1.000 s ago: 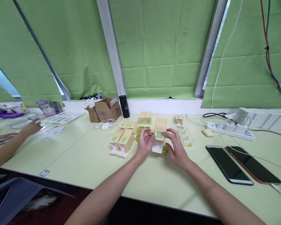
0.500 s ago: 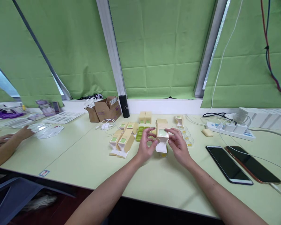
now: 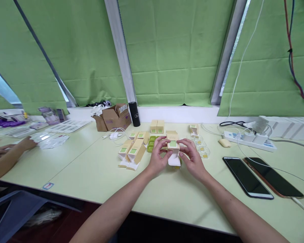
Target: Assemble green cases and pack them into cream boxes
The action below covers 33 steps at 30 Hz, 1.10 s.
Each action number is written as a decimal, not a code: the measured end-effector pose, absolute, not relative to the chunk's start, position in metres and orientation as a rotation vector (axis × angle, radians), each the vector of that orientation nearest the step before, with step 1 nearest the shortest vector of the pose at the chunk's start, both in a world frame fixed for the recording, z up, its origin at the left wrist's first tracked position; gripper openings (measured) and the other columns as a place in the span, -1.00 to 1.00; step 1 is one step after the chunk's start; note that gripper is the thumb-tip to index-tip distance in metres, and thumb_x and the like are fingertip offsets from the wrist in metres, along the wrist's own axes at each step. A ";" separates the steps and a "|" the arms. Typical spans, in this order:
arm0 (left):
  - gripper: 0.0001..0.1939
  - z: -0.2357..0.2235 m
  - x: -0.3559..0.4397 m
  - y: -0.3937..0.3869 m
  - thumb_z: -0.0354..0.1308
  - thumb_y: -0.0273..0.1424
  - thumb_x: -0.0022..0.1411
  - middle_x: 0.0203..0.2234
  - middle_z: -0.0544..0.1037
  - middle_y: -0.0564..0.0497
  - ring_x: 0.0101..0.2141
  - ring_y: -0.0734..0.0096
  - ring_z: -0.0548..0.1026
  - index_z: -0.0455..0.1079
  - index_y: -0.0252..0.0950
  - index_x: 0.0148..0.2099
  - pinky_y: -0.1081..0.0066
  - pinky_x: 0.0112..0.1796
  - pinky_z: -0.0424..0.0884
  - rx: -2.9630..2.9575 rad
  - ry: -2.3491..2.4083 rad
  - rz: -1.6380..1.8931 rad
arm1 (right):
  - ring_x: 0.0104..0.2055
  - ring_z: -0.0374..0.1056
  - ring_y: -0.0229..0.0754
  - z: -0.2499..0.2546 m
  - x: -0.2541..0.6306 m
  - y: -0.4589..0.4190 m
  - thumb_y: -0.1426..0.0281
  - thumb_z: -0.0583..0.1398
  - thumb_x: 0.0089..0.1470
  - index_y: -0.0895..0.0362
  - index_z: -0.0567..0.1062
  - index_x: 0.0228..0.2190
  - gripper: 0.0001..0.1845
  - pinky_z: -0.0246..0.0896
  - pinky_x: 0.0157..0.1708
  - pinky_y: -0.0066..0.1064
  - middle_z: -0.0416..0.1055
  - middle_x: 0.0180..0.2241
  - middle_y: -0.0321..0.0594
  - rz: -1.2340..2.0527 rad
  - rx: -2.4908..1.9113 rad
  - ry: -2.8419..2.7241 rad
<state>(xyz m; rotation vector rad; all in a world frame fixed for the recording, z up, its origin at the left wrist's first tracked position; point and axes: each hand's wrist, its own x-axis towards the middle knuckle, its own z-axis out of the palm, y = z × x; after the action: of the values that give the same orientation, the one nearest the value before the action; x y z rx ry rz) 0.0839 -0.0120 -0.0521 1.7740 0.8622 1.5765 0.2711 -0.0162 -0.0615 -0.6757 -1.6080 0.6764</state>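
Note:
Between my two hands is a small cream cardboard box (image 3: pixel 172 136) with a green window and a white flap hanging open toward me. My left hand (image 3: pixel 159 157) grips its left side with fingers and thumb. My right hand (image 3: pixel 192 158) holds the right side the same way. Beneath the flap, part of a clear piece with a yellow spot (image 3: pixel 177 167) shows. Just behind my left hand sits a green tray (image 3: pixel 151 144), partly hidden. Several similar boxes (image 3: pixel 136 151) with open flaps lie to the left. Clear pieces with yellow centres (image 3: pixel 204 152) lie to the right.
Two closed boxes (image 3: pixel 157 126) stand behind, near a black bottle (image 3: pixel 134 114) and a brown carton (image 3: pixel 116 118). Two phones (image 3: pixel 247 177) and a power strip (image 3: pixel 250 140) with cables are on the right. At far left, another person's hands (image 3: pixel 25 144) work among clear packets (image 3: pixel 53 141).
The box in my hands has shifted slightly left and tilted, so its green window now sits a little higher. Both hands keep their hold.

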 end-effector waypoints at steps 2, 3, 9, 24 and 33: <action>-0.64 -0.053 0.084 -0.010 0.35 -0.28 0.30 0.26 0.25 -0.16 -0.03 0.25 0.57 0.46 -0.16 0.11 0.25 -0.06 0.58 1.734 0.863 1.594 | 0.06 0.48 -0.04 -0.061 0.271 -0.017 0.22 0.21 0.35 -0.08 0.47 0.16 -0.62 0.51 0.13 -0.01 0.22 0.16 -0.05 0.660 -0.679 -1.626; -0.64 -0.052 0.084 -0.010 0.35 -0.29 0.30 0.25 0.25 -0.16 -0.02 0.25 0.56 0.47 -0.16 0.11 0.25 -0.06 0.58 1.719 0.867 1.599 | 0.05 0.49 -0.05 -0.061 0.270 -0.017 0.23 0.21 0.34 -0.08 0.47 0.16 -0.62 0.51 0.13 0.00 0.22 0.16 -0.05 0.658 -0.679 -1.634; -0.67 -0.050 0.085 -0.011 0.34 -0.35 0.30 0.21 0.27 -0.14 -0.08 0.34 0.56 0.51 -0.17 0.10 0.28 -0.05 0.59 1.685 0.884 1.598 | -0.06 0.52 -0.10 -0.064 0.269 -0.017 0.28 0.23 0.32 -0.08 0.47 0.14 -0.62 0.55 0.08 -0.02 0.21 0.18 -0.05 0.675 -0.665 -1.637; -0.65 -0.052 0.085 -0.010 0.35 -0.30 0.29 0.19 0.27 -0.13 -0.10 0.34 0.56 0.49 -0.17 0.10 0.27 -0.05 0.57 1.711 0.877 1.588 | -0.07 0.53 -0.09 -0.066 0.271 -0.016 0.28 0.25 0.31 -0.07 0.48 0.15 -0.61 0.55 0.05 -0.04 0.19 0.19 -0.03 0.693 -0.672 -1.627; -0.49 -0.053 0.075 -0.012 0.25 -0.14 0.37 0.26 0.19 -0.19 0.03 0.17 0.50 0.39 -0.11 0.30 0.17 0.05 0.52 1.863 0.754 1.468 | -0.09 0.48 -0.15 -0.061 0.271 -0.016 0.19 0.30 0.27 -0.12 0.49 0.12 -0.60 0.51 0.04 -0.13 0.17 0.17 -0.12 0.855 -0.664 -1.513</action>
<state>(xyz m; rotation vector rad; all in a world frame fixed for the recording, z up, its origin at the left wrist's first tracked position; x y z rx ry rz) 0.0754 -0.0118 -0.0526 1.8631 0.7538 1.4684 0.2713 -0.0158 -0.0609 -0.6643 -1.5130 0.8553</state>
